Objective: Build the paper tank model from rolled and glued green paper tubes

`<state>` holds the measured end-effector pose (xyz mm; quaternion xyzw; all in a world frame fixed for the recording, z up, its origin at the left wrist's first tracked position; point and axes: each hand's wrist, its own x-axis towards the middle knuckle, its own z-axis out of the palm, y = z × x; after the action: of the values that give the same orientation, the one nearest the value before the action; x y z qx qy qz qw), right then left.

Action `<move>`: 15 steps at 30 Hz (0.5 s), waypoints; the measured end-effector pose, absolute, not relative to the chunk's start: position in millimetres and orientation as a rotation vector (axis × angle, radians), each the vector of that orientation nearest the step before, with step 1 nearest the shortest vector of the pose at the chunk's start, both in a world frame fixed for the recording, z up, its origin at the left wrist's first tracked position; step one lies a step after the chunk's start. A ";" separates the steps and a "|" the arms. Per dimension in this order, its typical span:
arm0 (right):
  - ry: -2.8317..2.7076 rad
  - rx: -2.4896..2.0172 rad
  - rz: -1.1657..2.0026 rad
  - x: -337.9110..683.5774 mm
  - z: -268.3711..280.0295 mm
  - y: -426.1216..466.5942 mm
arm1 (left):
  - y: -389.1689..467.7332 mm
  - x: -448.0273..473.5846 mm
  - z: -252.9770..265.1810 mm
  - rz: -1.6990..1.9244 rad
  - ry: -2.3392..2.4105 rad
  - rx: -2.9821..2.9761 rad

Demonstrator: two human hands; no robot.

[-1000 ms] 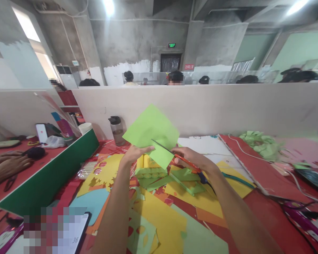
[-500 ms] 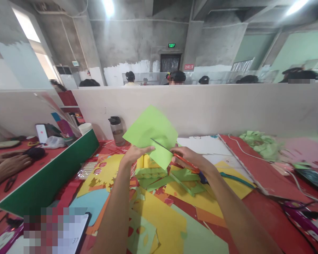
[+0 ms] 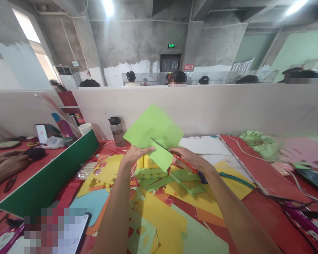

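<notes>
A light green sheet of paper is held up in front of me, one corner pointing up. My left hand pinches its lower left side, thumb on the near face and fingers behind. My right hand is closed around red-handled scissors. Their dark blade crosses the lower part of the paper, its tip near the sheet's middle. Below the hands sits a yellow bundle with a scalloped green edge. Yellow paper sheets and green strips lie under my forearms.
A dark-lidded bottle stands against the white partition. Left is a green divider board, with another person's hands beyond it. A phone lies at front left. Crumpled green paper and a power strip are right.
The right side of the green sheet has swung outward to the right, so more of it shows. My hands and the scissors have barely moved.
</notes>
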<state>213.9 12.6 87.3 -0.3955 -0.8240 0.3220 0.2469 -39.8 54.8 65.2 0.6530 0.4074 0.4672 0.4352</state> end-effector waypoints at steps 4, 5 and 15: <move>-2.247 -1.125 0.855 212.9 86.4 12.6 | 54.7 -39.7 65.4 1.148 1.019 1.642; -2.242 -1.135 0.857 212.4 86.7 12.2 | 55.2 -40.0 64.9 1.146 1.027 1.648; -2.192 -1.155 0.900 207.8 87.6 11.6 | 56.3 -41.4 64.3 1.147 1.076 1.704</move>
<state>207.8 11.6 87.6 -0.4243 -0.8052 0.3304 0.2500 -41.4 56.3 64.3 0.6735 0.4252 0.4533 0.4002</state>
